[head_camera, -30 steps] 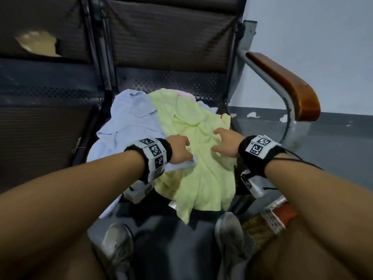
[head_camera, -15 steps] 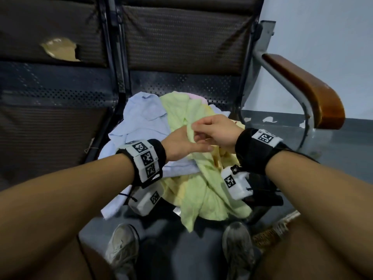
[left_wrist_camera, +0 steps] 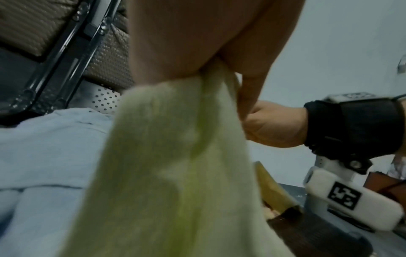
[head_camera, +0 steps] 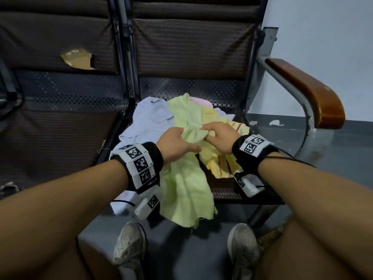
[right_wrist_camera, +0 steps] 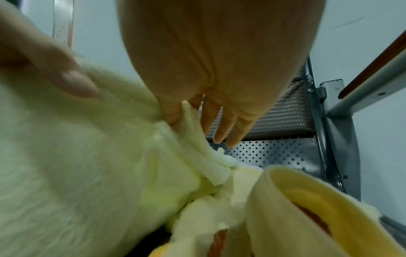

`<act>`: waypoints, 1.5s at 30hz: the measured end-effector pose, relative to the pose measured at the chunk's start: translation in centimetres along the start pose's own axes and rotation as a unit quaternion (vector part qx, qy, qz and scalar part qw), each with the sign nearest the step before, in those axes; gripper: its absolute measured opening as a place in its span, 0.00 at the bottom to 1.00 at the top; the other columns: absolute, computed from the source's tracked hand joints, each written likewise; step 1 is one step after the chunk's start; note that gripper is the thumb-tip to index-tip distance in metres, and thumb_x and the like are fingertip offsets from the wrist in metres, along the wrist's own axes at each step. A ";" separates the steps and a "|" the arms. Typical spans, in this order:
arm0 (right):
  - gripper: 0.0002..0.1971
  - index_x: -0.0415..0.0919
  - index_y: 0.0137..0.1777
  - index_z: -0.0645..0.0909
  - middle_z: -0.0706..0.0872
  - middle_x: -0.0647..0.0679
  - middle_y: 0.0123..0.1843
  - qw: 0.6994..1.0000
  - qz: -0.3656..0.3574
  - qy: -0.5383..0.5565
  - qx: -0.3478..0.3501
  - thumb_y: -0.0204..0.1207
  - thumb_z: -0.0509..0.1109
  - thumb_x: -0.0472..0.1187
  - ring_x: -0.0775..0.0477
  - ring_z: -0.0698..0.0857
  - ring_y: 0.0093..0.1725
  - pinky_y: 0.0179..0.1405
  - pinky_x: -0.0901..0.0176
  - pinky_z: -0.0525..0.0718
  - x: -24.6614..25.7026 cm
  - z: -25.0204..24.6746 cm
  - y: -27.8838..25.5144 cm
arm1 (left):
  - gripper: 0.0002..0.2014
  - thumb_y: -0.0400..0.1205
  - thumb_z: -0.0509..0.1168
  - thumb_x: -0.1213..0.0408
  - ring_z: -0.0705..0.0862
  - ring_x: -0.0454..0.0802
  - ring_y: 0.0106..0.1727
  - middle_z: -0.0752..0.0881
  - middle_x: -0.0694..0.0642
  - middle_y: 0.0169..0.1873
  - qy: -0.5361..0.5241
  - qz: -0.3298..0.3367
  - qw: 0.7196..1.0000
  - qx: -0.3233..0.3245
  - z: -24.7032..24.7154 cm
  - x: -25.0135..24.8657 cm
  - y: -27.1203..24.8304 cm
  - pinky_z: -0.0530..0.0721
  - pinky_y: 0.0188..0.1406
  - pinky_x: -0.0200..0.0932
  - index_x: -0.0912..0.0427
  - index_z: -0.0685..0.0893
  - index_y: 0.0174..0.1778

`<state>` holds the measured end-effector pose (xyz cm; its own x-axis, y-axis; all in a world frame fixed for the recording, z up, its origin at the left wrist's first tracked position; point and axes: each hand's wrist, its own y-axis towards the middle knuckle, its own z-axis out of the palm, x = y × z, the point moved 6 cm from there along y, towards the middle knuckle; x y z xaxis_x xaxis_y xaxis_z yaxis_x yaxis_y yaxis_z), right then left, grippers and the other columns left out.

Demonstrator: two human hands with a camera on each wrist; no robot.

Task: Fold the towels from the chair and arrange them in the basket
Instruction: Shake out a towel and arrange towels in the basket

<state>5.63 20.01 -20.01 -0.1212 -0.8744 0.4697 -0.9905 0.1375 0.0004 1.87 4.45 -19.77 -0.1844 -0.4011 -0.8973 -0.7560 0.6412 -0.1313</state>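
Since a moment ago both hands have bunched the green towel (head_camera: pixel 187 178) higher off the chair (head_camera: pixel 228 190) seat. The left hand (head_camera: pixel 175 144) and right hand (head_camera: pixel 220 138) pinch its top edge; soft, light, floppy, so corners look the best hold.

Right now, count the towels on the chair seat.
4 at least: green towel held by both hands, blue towel at left, yellow striped towel at right, pink towel peeking behind. More may lie hidden underneath.
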 end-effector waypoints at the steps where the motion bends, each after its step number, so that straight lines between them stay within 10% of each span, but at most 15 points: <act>1: 0.12 0.43 0.64 0.86 0.87 0.47 0.64 1.000 -0.002 0.006 -0.022 0.85 0.65 0.41 0.44 0.82 0.64 0.66 0.50 0.78 0.1 -0.5 0.1 | 0.06 0.72 0.77 0.56 0.90 0.52 0.45 0.92 0.53 0.42 0.042 -0.006 0.999 -0.030 -0.7 0.3 0.2 0.87 0.49 0.48 0.50 0.89 0.42; 6: 0.10 0.45 0.50 0.79 0.76 0.61 0.37 0.993 -0.066 0.027 -0.092 0.88 0.56 0.40 0.51 0.75 0.41 0.42 0.59 0.67 1.7 -2.1 0.2 | 0.19 0.76 0.66 0.34 0.84 0.51 0.44 0.85 0.46 0.37 0.130 -0.042 0.982 -0.128 -4.0 1.6 2.2 0.81 0.42 0.45 0.46 0.84 0.35; 12: 0.16 0.48 0.51 0.80 0.74 0.57 0.29 0.987 -0.036 0.113 -0.111 0.79 0.69 0.61 0.55 0.74 0.30 0.35 0.54 0.75 1.1 -3.3 0.4 | 0.14 0.76 0.73 0.49 0.78 0.38 0.37 0.80 0.43 0.35 0.115 0.000 0.969 -0.219 -6.3 1.9 3.6 0.71 0.31 0.37 0.50 0.76 0.45; 16: 0.30 0.50 0.53 0.69 0.80 0.51 0.44 0.997 0.006 0.070 -0.037 0.64 0.82 0.62 0.51 0.79 0.45 0.40 0.55 0.76 -0.5 -2.2 0.3 | 0.14 0.79 0.70 0.47 0.78 0.35 0.29 0.82 0.41 0.25 0.097 0.038 0.977 -0.188 -6.7 1.3 4.2 0.73 0.28 0.32 0.52 0.85 0.33; 20: 0.12 0.49 0.40 0.72 0.77 0.53 0.33 0.998 -0.004 -0.051 -0.048 0.79 0.72 0.49 0.47 0.77 0.36 0.33 0.55 0.70 -1.0 -1.0 0.5 | 0.24 0.78 0.69 0.42 0.74 0.37 0.19 0.78 0.41 0.16 0.048 0.028 0.988 -0.146 -6.1 1.4 4.6 0.73 0.23 0.33 0.53 0.79 0.21; 25: 0.13 0.42 0.55 0.85 0.88 0.45 0.47 0.984 0.035 0.130 -0.113 0.86 0.58 0.37 0.45 0.83 0.46 0.46 0.53 0.80 -0.9 -2.3 1.2 | 0.10 0.80 0.68 0.46 0.83 0.42 0.37 0.85 0.44 0.34 0.137 0.067 0.972 -0.181 -5.6 1.2 4.1 0.74 0.33 0.38 0.45 0.76 0.49; 28: 0.11 0.48 0.49 0.78 0.84 0.51 0.44 0.947 0.068 0.288 -0.124 0.87 0.54 0.40 0.50 0.81 0.44 0.41 0.58 0.79 0.1 -2.7 1.4 | 0.05 0.83 0.66 0.55 0.80 0.50 0.50 0.84 0.51 0.43 0.187 0.118 0.949 -0.223 -5.9 0.1 3.8 0.68 0.43 0.38 0.50 0.79 0.46; 32: 0.24 0.51 0.55 0.70 0.83 0.57 0.44 0.982 0.024 0.141 -0.122 0.71 0.71 0.67 0.55 0.82 0.41 0.40 0.55 0.80 1.7 -3.7 1.4 | 0.19 0.89 0.54 0.60 0.78 0.57 0.42 0.79 0.53 0.32 0.178 0.097 0.957 -0.206 -5.9 -0.4 4.0 0.74 0.45 0.50 0.53 0.72 0.30; 34: 0.31 0.50 0.59 0.65 0.81 0.54 0.39 0.993 -0.005 0.020 -0.115 0.67 0.77 0.63 0.51 0.82 0.37 0.34 0.53 0.78 2.0 -3.5 1.3 | 0.17 0.89 0.51 0.62 0.80 0.57 0.47 0.81 0.55 0.38 0.136 0.104 0.964 -0.204 -5.9 -0.7 4.0 0.73 0.47 0.46 0.59 0.75 0.36; 38: 0.13 0.49 0.55 0.69 0.82 0.49 0.44 0.981 0.022 0.014 -0.190 0.76 0.70 0.39 0.43 0.83 0.44 0.39 0.49 0.79 0.4 -4.0 1.2 | 0.12 0.83 0.64 0.51 0.81 0.41 0.41 0.84 0.43 0.38 0.132 0.096 0.962 -0.217 -6.2 -1.1 3.9 0.72 0.36 0.30 0.47 0.80 0.34; 42: 0.08 0.47 0.54 0.83 0.88 0.43 0.52 0.964 0.115 -0.009 -0.241 0.80 0.64 0.40 0.38 0.85 0.52 0.54 0.47 0.84 -2.7 -5.4 1.0 | 0.16 0.83 0.60 0.53 0.85 0.56 0.49 0.89 0.53 0.44 0.168 0.053 0.954 -0.243 -7.1 -1.1 3.9 0.80 0.47 0.44 0.59 0.89 0.41; 45: 0.12 0.48 0.42 0.84 0.87 0.44 0.39 0.967 0.148 0.036 -0.204 0.83 0.61 0.43 0.36 0.86 0.45 0.47 0.50 0.84 -4.2 -4.9 0.8 | 0.18 0.84 0.55 0.56 0.84 0.56 0.51 0.89 0.54 0.46 0.101 -0.004 0.961 -0.257 -7.7 -0.7 4.1 0.82 0.54 0.47 0.61 0.89 0.50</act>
<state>5.71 26.08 -17.69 -0.3766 -0.7358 0.5628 -0.8029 0.5623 0.1979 -5.96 2.32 -16.48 -0.2568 -0.5565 -0.7902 -0.9586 0.2505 0.1351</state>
